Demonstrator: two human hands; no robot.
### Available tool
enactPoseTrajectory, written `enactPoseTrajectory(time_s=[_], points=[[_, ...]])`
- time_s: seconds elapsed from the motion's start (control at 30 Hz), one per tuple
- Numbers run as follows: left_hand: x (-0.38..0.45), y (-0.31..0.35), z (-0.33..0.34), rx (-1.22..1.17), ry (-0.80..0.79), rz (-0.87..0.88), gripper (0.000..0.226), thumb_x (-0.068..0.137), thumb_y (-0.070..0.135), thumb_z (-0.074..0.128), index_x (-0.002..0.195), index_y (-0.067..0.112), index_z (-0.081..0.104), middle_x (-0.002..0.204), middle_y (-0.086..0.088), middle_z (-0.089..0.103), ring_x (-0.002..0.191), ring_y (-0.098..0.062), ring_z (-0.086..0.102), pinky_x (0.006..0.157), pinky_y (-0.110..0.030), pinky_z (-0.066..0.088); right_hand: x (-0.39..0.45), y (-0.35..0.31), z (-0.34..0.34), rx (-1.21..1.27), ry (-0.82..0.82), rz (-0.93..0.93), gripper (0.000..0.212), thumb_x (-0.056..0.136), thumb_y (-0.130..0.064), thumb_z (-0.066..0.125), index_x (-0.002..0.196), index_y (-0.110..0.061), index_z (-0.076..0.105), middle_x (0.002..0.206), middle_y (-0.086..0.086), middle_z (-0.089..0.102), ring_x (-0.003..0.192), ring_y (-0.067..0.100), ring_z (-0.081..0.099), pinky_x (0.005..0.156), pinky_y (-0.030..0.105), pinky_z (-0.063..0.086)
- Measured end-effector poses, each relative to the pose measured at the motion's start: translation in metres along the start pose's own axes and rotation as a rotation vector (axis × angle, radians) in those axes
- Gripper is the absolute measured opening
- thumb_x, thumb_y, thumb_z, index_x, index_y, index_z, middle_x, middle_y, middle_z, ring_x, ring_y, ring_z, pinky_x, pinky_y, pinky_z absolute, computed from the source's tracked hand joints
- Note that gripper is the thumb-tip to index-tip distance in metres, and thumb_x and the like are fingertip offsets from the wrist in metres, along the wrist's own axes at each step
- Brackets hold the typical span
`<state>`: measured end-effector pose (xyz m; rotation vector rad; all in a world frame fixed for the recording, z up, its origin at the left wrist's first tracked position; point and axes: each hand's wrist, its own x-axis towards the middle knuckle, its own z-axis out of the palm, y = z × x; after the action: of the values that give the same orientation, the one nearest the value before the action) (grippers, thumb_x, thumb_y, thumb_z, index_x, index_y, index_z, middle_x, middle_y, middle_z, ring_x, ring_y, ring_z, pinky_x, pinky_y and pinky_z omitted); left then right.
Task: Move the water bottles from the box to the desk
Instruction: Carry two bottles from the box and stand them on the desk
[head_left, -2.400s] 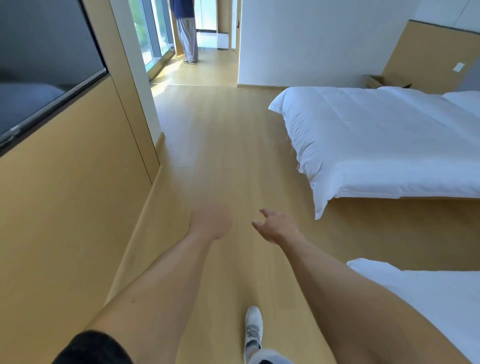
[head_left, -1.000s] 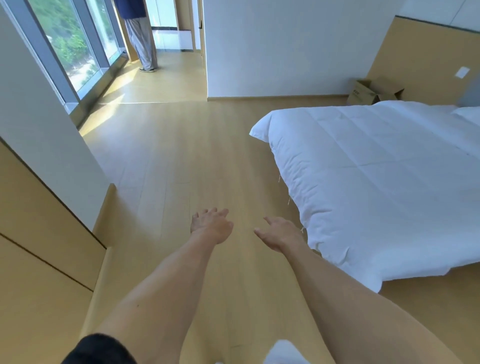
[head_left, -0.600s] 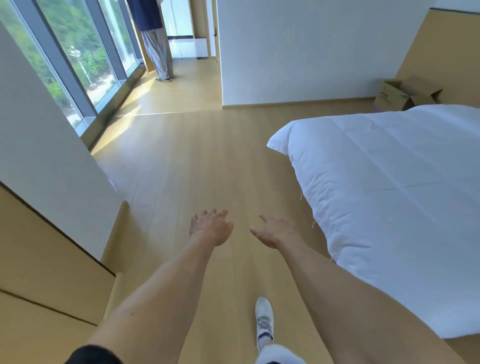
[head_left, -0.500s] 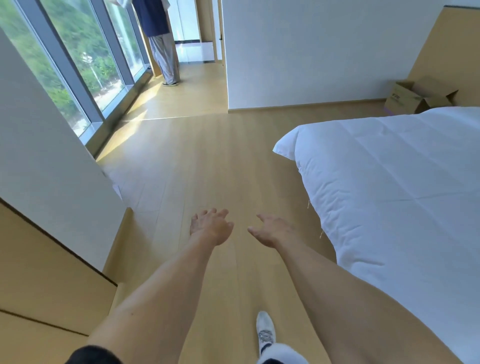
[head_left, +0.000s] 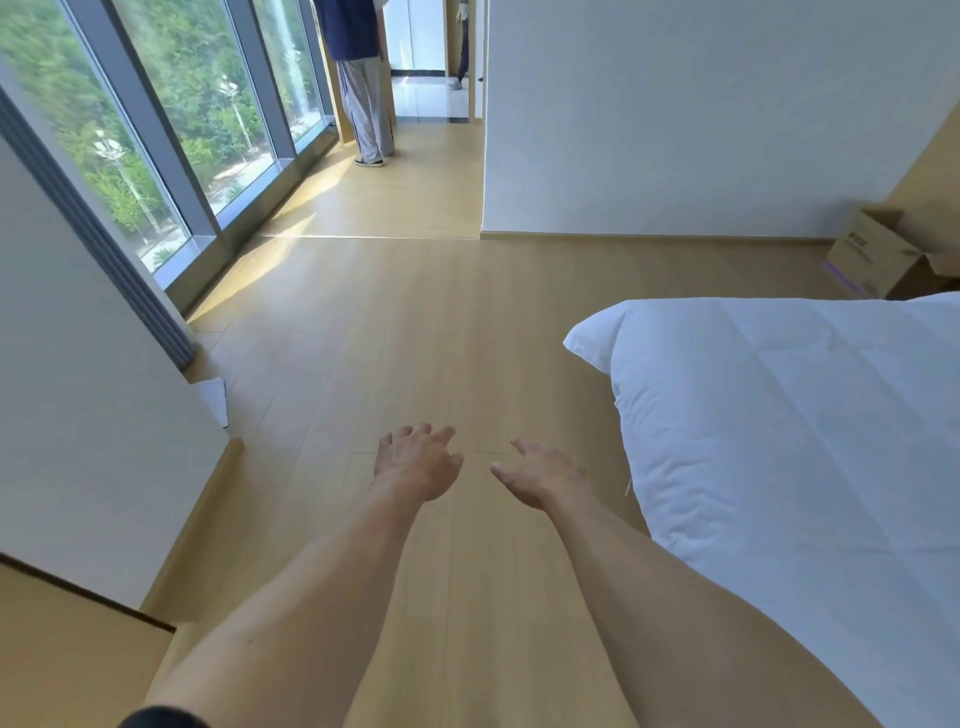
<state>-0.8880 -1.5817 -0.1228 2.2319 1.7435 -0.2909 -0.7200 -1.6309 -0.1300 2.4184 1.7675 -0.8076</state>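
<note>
- A white bed (head_left: 789, 457) fills the right of the frame; a wood floor (head_left: 415, 322) runs up the centre.
- A cardboard box (head_left: 872, 252) sits at the far right edge, on the floor behind the bed. No bottles or desk show.
- Left hand (head_left: 415, 460) and right hand (head_left: 545, 470) reach forward at lower centre, fingers loose, holding nothing.
- Likely best: walk round the bed's corner to the box.
- Print on the box is too small to read.
</note>
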Motion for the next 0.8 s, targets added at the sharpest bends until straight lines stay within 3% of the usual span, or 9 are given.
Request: enactPoseTrajectory(time_s=[0.43,0.8], points=[[0.217,0.020,-0.044,-0.012,-0.029,0.137,0.052,0.101,0.049,0.035,0.151,0.033,0.036,0.155,-0.002,0.040,0.144,-0.028,0.033,0.119,-0.047,0.023,0.176,-0.004,-0.064,0.019,0.021,0.127,0.067,0.096,-0.061,0.042,0.155,-0.031,0.031,0.156,0.000,0.040,0.143,0.024,0.037,0.114,0.044,0.033],[0.417,-0.024,-0.149,-0.018,-0.017,0.187,0.052,0.102,0.049,0.035,0.152,0.033,0.035,0.155,-0.002,0.040,0.143,-0.028,0.035,0.119,-0.047,0.023,0.355,-0.082,-0.154,0.058,0.053,0.174,0.066,0.096,-0.058,0.043,0.154,-0.030,0.031,0.156,0.002,0.039,0.142,0.024,0.037,0.113,0.043,0.033]])
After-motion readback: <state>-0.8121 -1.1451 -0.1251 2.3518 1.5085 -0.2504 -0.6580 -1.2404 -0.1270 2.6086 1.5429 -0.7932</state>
